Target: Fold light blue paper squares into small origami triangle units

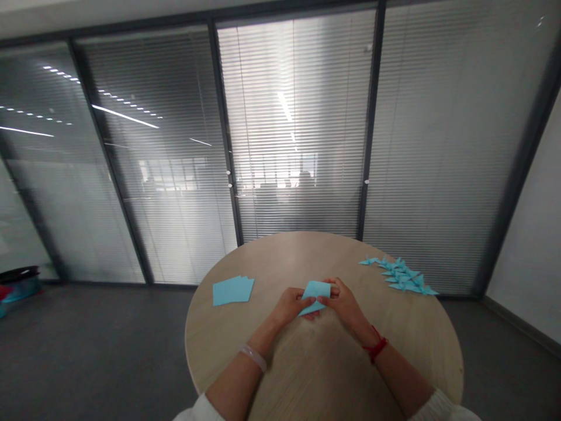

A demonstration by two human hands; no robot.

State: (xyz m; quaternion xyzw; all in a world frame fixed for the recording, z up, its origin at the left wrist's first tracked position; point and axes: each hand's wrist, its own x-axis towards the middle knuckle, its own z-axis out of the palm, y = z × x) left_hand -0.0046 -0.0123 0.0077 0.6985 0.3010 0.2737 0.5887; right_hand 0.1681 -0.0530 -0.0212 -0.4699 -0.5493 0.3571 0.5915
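A light-blue sheet of origami paper [316,289], partly folded, is held between both hands just above the middle of the round table. My left hand [290,305] grips its left side, thumb on top and fingers beneath. On the right side, my right hand [344,301] pinches the paper with the thumb pressed on its face and the fingers behind. The two thumbs nearly meet at the paper's centre. Some fingertips are hidden under the sheet. To the left lies a small stack of blue paper sheets [233,290]. At the far right rests a cluster of folded blue paper cranes [404,275].
The round wooden table [298,257] has its far edge close to a glass partition [302,128] with blinds. A dark-rimmed container [20,283] stands on the grey floor [123,345] at the far left. A white wall [530,234] rises on the right.
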